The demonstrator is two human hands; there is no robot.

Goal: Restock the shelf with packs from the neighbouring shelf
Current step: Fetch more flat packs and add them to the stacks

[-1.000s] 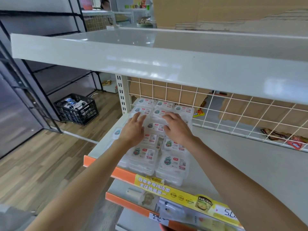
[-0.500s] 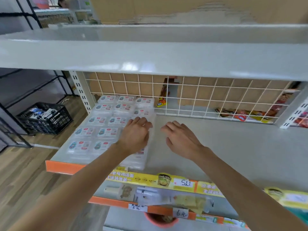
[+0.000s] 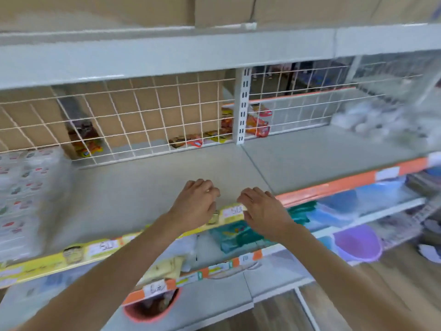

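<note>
Packs of clear plastic with white labels [image 3: 26,199] sit far left of both empty, loosely curled hands [image 3: 198,201] [image 3: 265,211]; fetching more from the neighbouring grey shelf [image 3: 334,158] probably comes next.

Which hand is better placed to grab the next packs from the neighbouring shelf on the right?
Probably the right hand: it hangs empty nearer the blurred white packs at far right. The left hand, also empty, sits farther away.

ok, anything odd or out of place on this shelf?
Yes: snack packets lie loose behind the wire grid, and one leans askew against it, off the shelf board. Stacked packs at far left look tidy, though blurred.
</note>
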